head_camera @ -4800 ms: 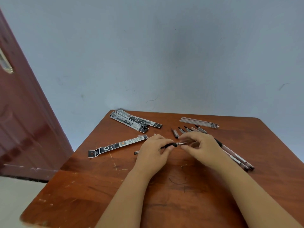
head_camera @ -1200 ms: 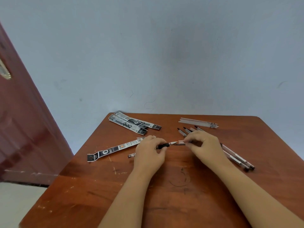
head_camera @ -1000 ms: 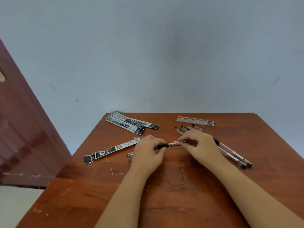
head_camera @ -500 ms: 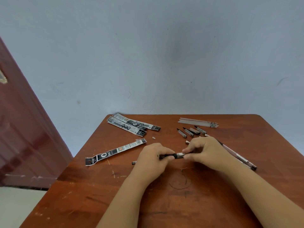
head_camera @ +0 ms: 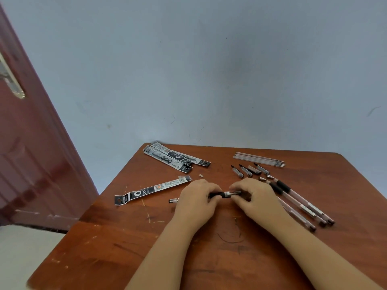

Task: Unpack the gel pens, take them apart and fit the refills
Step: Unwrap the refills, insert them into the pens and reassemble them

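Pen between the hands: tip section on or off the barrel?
Cannot tell. The left hand grips the pen at its black grip, the right hand pinches the metal tip end; fingers hide the joint.

Both hands met over the table (head_camera: 125,248): the left hand (head_camera: 196,204) gripped a pen (head_camera: 222,194), the right hand (head_camera: 254,197) pinched its tip end. Wrappers (head_camera: 150,190), refills (head_camera: 258,159) and caps (head_camera: 247,171) lay nearby.

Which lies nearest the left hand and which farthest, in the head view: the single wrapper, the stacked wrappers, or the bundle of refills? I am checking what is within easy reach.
From the left hand:
1. The single wrapper, just to its left on the table.
2. The stacked wrappers, farther back and left.
3. The bundle of refills, at the far right, beyond the right hand.
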Demonstrator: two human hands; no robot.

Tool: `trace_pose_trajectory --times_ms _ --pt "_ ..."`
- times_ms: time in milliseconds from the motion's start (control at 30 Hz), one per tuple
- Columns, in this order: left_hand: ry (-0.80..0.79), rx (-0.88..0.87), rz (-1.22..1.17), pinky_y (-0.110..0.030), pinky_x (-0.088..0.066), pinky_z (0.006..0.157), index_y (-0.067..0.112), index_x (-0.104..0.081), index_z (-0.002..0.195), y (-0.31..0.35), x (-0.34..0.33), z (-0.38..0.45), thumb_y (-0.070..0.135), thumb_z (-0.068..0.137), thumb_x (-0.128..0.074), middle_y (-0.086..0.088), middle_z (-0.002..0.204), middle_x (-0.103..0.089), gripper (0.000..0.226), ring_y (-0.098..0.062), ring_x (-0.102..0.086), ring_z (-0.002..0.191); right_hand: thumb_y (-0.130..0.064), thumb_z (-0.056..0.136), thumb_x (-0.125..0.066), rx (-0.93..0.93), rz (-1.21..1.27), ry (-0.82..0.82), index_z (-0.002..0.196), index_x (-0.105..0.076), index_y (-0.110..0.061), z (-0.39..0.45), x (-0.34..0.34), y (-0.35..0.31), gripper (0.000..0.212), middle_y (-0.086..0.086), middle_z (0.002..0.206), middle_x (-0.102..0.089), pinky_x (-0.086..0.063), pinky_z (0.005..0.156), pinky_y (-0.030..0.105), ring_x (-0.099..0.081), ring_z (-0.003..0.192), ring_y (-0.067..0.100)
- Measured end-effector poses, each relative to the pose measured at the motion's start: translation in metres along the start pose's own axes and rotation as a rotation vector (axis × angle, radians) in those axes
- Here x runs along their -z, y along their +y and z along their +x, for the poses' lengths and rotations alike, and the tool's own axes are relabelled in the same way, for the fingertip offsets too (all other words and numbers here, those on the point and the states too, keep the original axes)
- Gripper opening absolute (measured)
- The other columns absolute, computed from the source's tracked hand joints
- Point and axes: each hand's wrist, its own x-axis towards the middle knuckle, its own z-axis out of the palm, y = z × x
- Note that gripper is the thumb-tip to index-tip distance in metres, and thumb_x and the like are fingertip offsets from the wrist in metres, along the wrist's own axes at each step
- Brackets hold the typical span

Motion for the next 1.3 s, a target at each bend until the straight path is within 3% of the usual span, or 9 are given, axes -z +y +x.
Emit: trace_pose_trajectory --times_ms 133,333,533,667,767,1100,1300 --pt "0.06 0.109 0.051 -0.026 -0.036 0.092 0.023 -0.055 0.119 -0.001 0.002 -0.003 0.025 0.091 -0.048 0.002 0.115 -0.06 0.029 -0.015 -0.05 0.11 -0.021 0.086 -0.055 -0.065 -0.045 -0.081 0.127 -0.045 -0.016 0.0 -0.004 -0.002 0.043 -0.001 0.13 -0.05 -0.029 0.094 0.013 -0.045 0.118 0.01" --pt "0.139 0.227 0.275 -0.032 -0.038 0.084 0.022 -0.059 0.113 0.002 0.012 -0.008 0.027 0.093 -0.043 -0.003 0.108 -0.062 0.026 -0.021 -0.049 0.104 -0.04 0.091 -0.04 -0.089 -0.261 -0.297 0.137 -0.03 -0.014 -0.003 -0.009 -0.005 0.054 0.0 0.147 -0.028 -0.016 0.112 0.025 -0.023 0.135 0.013" --pt "0.157 0.381 0.205 -0.031 -0.043 0.089 0.026 -0.063 0.109 -0.018 0.034 -0.038 0.027 0.09 -0.049 0.003 0.11 -0.066 0.024 -0.016 -0.055 0.106 -0.046 0.091 -0.036 -0.054 -0.314 -0.334 0.138 -0.028 -0.014 -0.004 -0.005 -0.011 0.057 0.001 0.149 -0.024 -0.013 0.114 0.028 -0.021 0.137 0.015" --pt "0.109 0.473 0.441 -0.031 -0.041 0.086 0.026 -0.06 0.109 -0.029 0.045 -0.057 0.033 0.093 -0.042 0.002 0.11 -0.065 0.025 -0.018 -0.055 0.107 -0.045 0.091 -0.036 -0.059 -0.325 -0.344 0.137 -0.028 -0.013 -0.006 -0.003 -0.013 0.057 0.002 0.148 -0.025 -0.016 0.113 0.029 -0.023 0.136 0.016" --pt "0.096 0.507 0.478 -0.031 -0.042 0.085 0.025 -0.06 0.109 -0.03 0.047 -0.061 0.032 0.093 -0.041 0.001 0.11 -0.065 0.026 -0.02 -0.056 0.105 -0.045 0.091 -0.036 -0.058 -0.323 -0.343 0.137 -0.029 -0.013 -0.007 -0.002 -0.013 0.056 0.002 0.148 -0.026 -0.016 0.113 0.028 -0.023 0.136 0.016" --pt "0.107 0.451 0.524 -0.03 -0.045 0.083 0.02 -0.057 0.109 -0.032 0.05 -0.067 0.039 0.093 -0.037 0.001 0.11 -0.062 0.032 -0.018 -0.053 0.104 -0.043 0.092 -0.036 -0.065 -0.308 -0.36 0.137 -0.028 -0.016 -0.009 0.0 -0.014 0.054 0.002 0.149 -0.025 -0.018 0.113 0.03 -0.023 0.136 0.015" --pt "0.157 0.451 0.417 -0.03 -0.037 0.1 0.018 -0.041 0.133 -0.071 0.079 -0.079 0.037 0.095 -0.035 -0.001 0.136 -0.046 0.043 -0.018 -0.041 0.125 -0.036 0.091 -0.042 -0.086 -0.21 -0.251 0.133 -0.036 -0.016 -0.003 -0.006 -0.021 0.048 0.001 0.144 -0.034 -0.027 0.108 0.029 -0.032 0.131 0.014"
